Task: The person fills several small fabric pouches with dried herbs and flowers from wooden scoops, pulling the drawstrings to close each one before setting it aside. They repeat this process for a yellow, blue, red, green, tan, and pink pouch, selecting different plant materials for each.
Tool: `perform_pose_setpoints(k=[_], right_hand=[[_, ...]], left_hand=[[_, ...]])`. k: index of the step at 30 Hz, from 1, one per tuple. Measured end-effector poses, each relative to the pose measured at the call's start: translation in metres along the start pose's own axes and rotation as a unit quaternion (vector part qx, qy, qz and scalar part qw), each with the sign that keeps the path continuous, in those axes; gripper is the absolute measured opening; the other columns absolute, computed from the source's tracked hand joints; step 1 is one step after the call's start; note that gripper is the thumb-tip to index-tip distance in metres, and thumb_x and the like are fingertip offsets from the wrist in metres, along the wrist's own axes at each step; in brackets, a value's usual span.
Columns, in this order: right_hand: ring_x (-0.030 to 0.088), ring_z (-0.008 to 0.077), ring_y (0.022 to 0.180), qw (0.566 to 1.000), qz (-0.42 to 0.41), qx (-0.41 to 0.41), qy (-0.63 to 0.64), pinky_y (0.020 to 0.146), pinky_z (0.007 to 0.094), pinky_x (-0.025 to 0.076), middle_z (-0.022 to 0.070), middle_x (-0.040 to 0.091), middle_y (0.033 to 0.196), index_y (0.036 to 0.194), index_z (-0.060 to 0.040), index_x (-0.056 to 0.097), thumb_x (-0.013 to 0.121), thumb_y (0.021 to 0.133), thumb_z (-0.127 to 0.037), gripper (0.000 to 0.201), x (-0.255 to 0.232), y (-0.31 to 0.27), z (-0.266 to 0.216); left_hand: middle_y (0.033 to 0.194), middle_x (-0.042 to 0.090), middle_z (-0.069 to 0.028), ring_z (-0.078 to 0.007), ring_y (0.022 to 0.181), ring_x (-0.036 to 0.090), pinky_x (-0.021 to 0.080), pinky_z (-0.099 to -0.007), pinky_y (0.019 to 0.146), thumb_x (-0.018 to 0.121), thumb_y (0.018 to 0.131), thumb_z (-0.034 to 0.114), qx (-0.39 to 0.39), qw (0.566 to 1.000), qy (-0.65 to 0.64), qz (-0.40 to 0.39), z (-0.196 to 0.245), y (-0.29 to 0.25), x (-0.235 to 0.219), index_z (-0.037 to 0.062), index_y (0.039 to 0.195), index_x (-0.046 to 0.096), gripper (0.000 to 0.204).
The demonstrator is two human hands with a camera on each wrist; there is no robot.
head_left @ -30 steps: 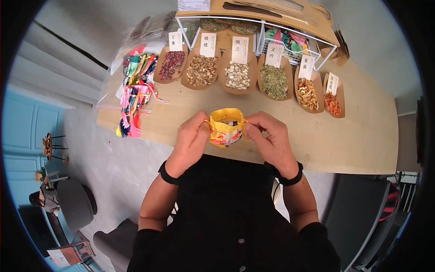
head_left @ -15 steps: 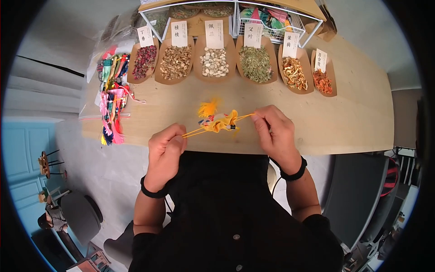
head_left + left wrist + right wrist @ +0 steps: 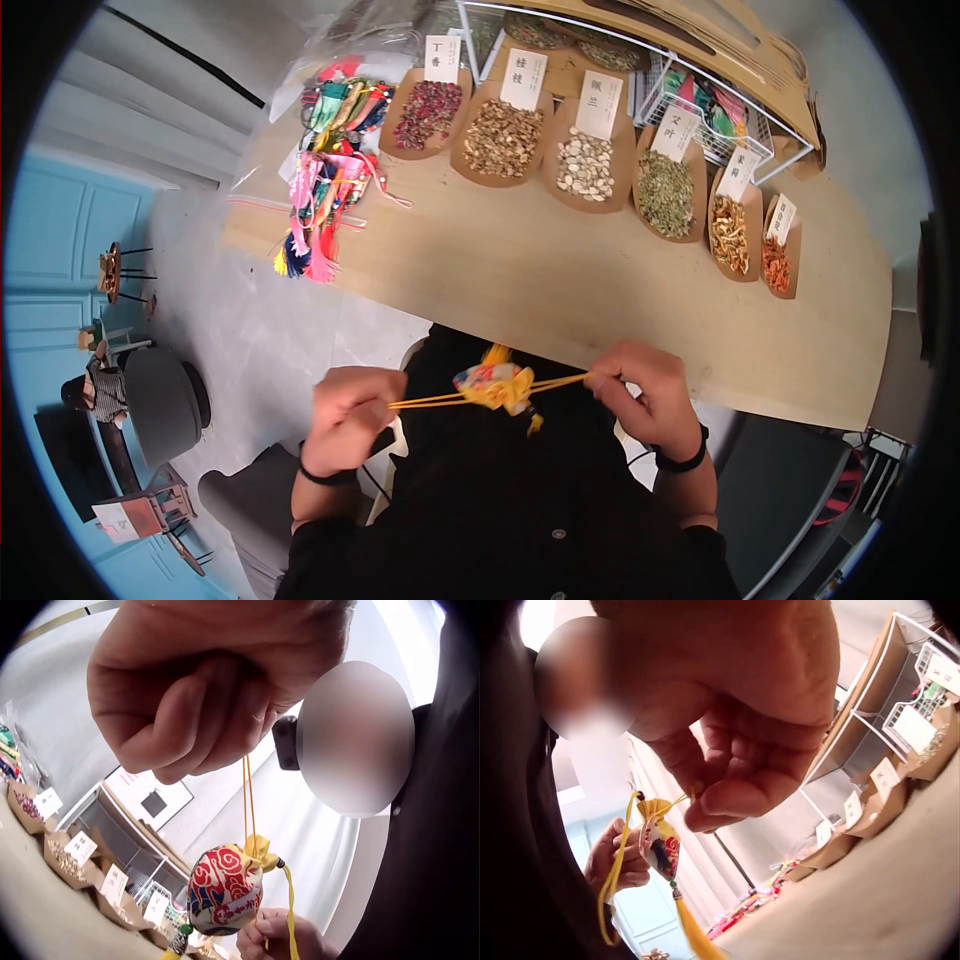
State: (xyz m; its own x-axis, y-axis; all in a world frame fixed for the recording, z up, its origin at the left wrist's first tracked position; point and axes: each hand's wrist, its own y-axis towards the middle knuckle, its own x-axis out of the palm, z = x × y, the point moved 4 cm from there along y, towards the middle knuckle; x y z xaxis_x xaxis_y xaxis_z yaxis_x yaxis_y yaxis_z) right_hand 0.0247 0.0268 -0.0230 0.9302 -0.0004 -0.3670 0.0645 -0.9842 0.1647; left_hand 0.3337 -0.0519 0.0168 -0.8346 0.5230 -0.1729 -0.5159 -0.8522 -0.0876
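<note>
A small drawstring pouch [image 3: 488, 382] hangs between the two hands, in front of the black shirt and close to the table's near edge. Its yellow mouth is gathered tight. In the left wrist view the pouch [image 3: 225, 891] shows red and blue patterns on white cloth, and the right wrist view shows a yellow tassel [image 3: 693, 930] below it. My left hand [image 3: 352, 415] grips one pair of taut yellow cords [image 3: 430, 402], fingers curled. Opposite, my right hand [image 3: 648, 393] pinches the other cords [image 3: 560, 381] between thumb and finger.
Several brown paper trays [image 3: 480, 168] of dried herbs, each with a white label card, line the back of the table [image 3: 560, 270]. Colourful tasselled pouches [image 3: 335, 170] lie on plastic at the left. Behind stands a white wire rack [image 3: 790, 160].
The pouch, at first held open at the mouth, is now cinched by cords pulled to both sides. Hands and pouch have come down from over the table towards the body. The head view has shifted.
</note>
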Motion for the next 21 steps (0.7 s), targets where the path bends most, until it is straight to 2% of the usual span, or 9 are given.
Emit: perform_pose_setpoints(k=[4, 6, 7, 9, 11, 12, 16, 19, 21], right_hand=[[0.058, 0.0163, 0.06, 0.991, -0.118, -0.018, 0.065, 0.058, 0.0325, 0.046, 0.0047, 0.065, 0.073, 0.087, -0.0047, 0.071, 0.071, 0.091, -0.003, 0.004, 0.016, 0.032, -0.024], [0.058, 0.0159, 0.06, 0.986, -0.16, 0.007, 0.055, 0.058, 0.0324, 0.046, 0.0048, 0.065, 0.073, 0.088, -0.006, 0.071, 0.07, 0.094, -0.007, 0.006, 0.033, 0.052, -0.022], [0.058, 0.0168, 0.06, 0.981, -0.176, 0.031, 0.075, 0.059, 0.0323, 0.046, 0.0054, 0.064, 0.073, 0.091, -0.0052, 0.07, 0.067, 0.097, -0.012, 0.01, 0.044, 0.069, -0.017], [0.058, 0.0192, 0.06, 0.986, -0.133, 0.062, 0.079, 0.06, 0.0338, 0.048, 0.0065, 0.063, 0.071, 0.093, -0.002, 0.07, 0.066, 0.097, -0.014, 0.014, 0.071, 0.096, 0.01], [0.059, 0.0192, 0.061, 0.996, -0.081, 0.037, -0.007, 0.062, 0.0342, 0.049, 0.0094, 0.064, 0.07, 0.094, 0.0015, 0.069, 0.065, 0.096, -0.017, 0.019, 0.092, 0.12, 0.037], [0.06, 0.0182, 0.061, 0.996, -0.063, 0.058, 0.014, 0.062, 0.0341, 0.049, 0.0097, 0.066, 0.07, 0.094, 0.0018, 0.07, 0.065, 0.096, -0.018, 0.02, 0.101, 0.129, 0.054], [0.064, 0.0126, 0.064, 0.989, -0.025, 0.135, 0.053, 0.063, 0.0292, 0.051, 0.0069, 0.07, 0.075, 0.095, 0.0033, 0.071, 0.064, 0.099, -0.017, 0.022, 0.111, 0.151, 0.082], [0.065, 0.0103, 0.066, 0.985, -0.014, 0.162, 0.054, 0.063, 0.0269, 0.053, 0.0054, 0.071, 0.079, 0.098, 0.0039, 0.071, 0.065, 0.1, -0.017, 0.022, 0.109, 0.154, 0.093], [0.065, 0.0098, 0.068, 0.985, -0.004, 0.164, 0.057, 0.065, 0.0267, 0.053, 0.006, 0.072, 0.081, 0.102, 0.0038, 0.072, 0.066, 0.1, -0.019, 0.023, 0.103, 0.152, 0.098]], left_hand=[[0.053, 0.038, -0.0008, -0.012, 0.05, 0.033, 0.022, -0.0328, 0.051, 0.052, 0.089, 0.029, 0.04, 0.99, -0.071, 0.114, 0.008, -0.022, -0.035, 0.0027, 0.062, 0.04, 0.04], [0.062, 0.036, 0.0011, -0.0106, 0.058, 0.033, 0.022, -0.0312, 0.055, 0.053, 0.098, 0.04, 0.001, 0.988, -0.022, 0.155, -0.002, -0.014, -0.056, 0.006, 0.065, 0.038, 0.05], [0.066, 0.033, 0.0032, -0.0092, 0.061, 0.031, 0.022, -0.0303, 0.056, 0.05, 0.101, 0.033, -0.036, 0.986, -0.039, 0.157, -0.008, 0.0, -0.064, 0.0085, 0.068, 0.036, 0.044], [0.067, 0.031, 0.0073, -0.0053, 0.061, 0.028, 0.02, -0.0287, 0.055, 0.048, 0.103, 0.027, -0.095, 0.98, -0.037, 0.172, -0.042, 0.03, -0.083, 0.0135, 0.07, 0.036, 0.038], [0.064, 0.031, 0.0076, -0.0054, 0.055, 0.025, 0.019, -0.0281, 0.051, 0.047, 0.105, 0.028, -0.13, 0.972, -0.023, 0.194, -0.069, 0.066, -0.092, 0.0157, 0.07, 0.038, 0.039], [0.063, 0.034, 0.0083, -0.005, 0.053, 0.025, 0.02, -0.0274, 0.05, 0.047, 0.105, 0.032, -0.114, 0.978, -0.017, 0.174, -0.095, 0.082, -0.101, 0.0166, 0.07, 0.041, 0.039], [0.059, 0.037, 0.0073, -0.0051, 0.05, 0.029, 0.022, -0.0256, 0.049, 0.045, 0.105, 0.038, -0.113, 0.974, -0.021, 0.196, -0.117, 0.128, -0.1, 0.0147, 0.072, 0.049, 0.041], [0.065, 0.052, 0.0004, -0.0143, 0.06, 0.051, 0.039, -0.0304, 0.057, 0.056, 0.1, 0.036, -0.104, 0.969, -0.011, 0.224, -0.13, 0.148, -0.108, 0.008, 0.079, 0.06, 0.034], [0.076, 0.058, -0.0074, -0.0249, 0.069, 0.059, 0.047, -0.0377, 0.064, 0.064, 0.094, 0.033, 0.011, 0.931, 0.23, 0.284, -0.128, 0.145, -0.102, 0.0045, 0.092, 0.061, 0.029]])
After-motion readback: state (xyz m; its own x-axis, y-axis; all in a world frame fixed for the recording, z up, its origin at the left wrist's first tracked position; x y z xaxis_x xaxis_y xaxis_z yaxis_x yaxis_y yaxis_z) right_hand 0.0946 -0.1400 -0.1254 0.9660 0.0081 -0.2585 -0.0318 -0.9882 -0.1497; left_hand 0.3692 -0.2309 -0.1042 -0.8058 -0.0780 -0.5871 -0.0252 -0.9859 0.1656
